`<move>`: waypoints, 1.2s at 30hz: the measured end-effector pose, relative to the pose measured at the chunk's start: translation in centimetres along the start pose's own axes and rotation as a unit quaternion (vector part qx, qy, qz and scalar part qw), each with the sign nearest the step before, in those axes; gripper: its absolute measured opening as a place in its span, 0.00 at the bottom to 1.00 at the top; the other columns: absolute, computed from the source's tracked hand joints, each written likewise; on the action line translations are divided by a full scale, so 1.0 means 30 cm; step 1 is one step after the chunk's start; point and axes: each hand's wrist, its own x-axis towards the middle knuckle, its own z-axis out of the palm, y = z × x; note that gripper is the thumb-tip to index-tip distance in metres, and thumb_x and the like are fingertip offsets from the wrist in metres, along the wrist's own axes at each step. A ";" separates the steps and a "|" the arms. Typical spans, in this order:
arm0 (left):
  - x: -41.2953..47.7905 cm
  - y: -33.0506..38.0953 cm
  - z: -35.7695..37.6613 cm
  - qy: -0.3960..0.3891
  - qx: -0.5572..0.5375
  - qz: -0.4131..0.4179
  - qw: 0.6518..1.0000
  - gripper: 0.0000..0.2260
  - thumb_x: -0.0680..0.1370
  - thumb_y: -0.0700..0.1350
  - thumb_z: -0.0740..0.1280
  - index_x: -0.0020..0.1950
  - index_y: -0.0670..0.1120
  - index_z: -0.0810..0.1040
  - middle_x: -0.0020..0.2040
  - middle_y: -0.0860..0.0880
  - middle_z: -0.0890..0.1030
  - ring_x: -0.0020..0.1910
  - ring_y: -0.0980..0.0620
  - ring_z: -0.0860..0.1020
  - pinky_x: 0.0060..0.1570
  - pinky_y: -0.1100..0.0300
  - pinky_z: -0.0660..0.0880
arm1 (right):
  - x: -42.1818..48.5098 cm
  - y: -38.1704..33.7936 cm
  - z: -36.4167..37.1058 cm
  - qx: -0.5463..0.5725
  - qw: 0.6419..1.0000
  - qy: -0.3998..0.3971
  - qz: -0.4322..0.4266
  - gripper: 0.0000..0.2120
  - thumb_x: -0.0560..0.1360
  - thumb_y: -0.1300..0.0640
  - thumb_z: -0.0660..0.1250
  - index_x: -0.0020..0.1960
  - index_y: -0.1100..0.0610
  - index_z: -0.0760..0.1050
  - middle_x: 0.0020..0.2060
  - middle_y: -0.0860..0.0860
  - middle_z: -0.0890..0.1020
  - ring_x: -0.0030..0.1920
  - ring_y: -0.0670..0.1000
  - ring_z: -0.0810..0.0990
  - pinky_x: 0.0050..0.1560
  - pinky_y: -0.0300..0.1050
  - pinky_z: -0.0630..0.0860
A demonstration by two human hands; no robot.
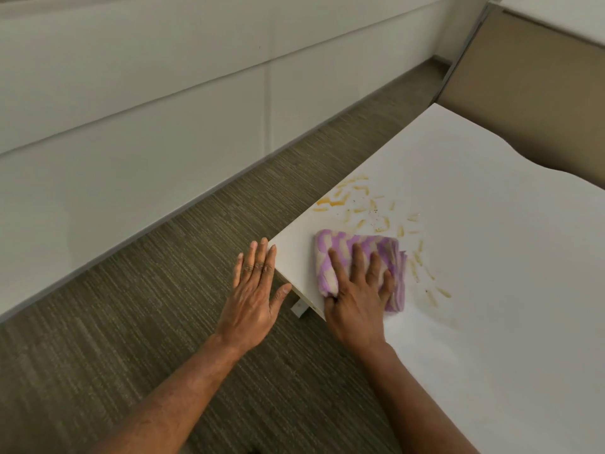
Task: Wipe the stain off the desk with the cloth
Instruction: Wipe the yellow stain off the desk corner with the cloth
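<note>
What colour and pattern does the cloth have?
The cloth has purple and cream patches; head view.

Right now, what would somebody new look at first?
Probably the purple-and-cream cloth, folded near the corner of the white desk with the right hand pressing flat on it. Next, the yellow-orange stain streaked across the desk just beyond and right of the cloth. The left hand is spread flat beside the corner, over the carpet.

Our folded purple-and-cream cloth lies flat under our right hand on the white desk. Orange stain streaks scatter just beyond it.
</note>
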 end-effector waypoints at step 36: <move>-0.004 0.059 -0.025 -0.029 -0.023 0.026 0.999 0.36 0.84 0.65 0.45 0.84 0.43 0.46 0.85 0.44 0.44 0.84 0.46 0.43 0.82 0.44 0.43 | -0.225 0.434 -0.116 0.026 0.991 0.037 0.125 0.35 0.80 0.56 0.60 0.82 0.46 0.50 0.83 0.52 0.47 0.82 0.60 0.42 0.79 0.65 0.41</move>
